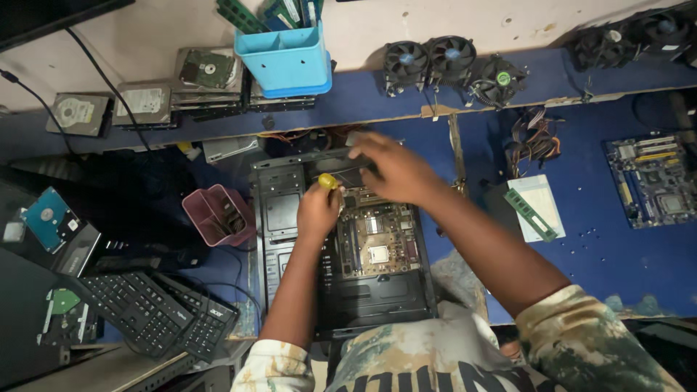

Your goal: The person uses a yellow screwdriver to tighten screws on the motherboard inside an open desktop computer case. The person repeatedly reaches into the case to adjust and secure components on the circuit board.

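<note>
My left hand [317, 210] is closed in a fist on the screwdriver [328, 181], its yellow handle up, over the motherboard [377, 239] inside the open computer case [279, 218], w/ my right hand [392, 170] reaching across, fingers bent down on the case's top edge, grip unclear.

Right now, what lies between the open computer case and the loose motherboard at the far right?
In the head view, between case and loose motherboard: the right forearm, a green memory stick on a white pad.
</note>
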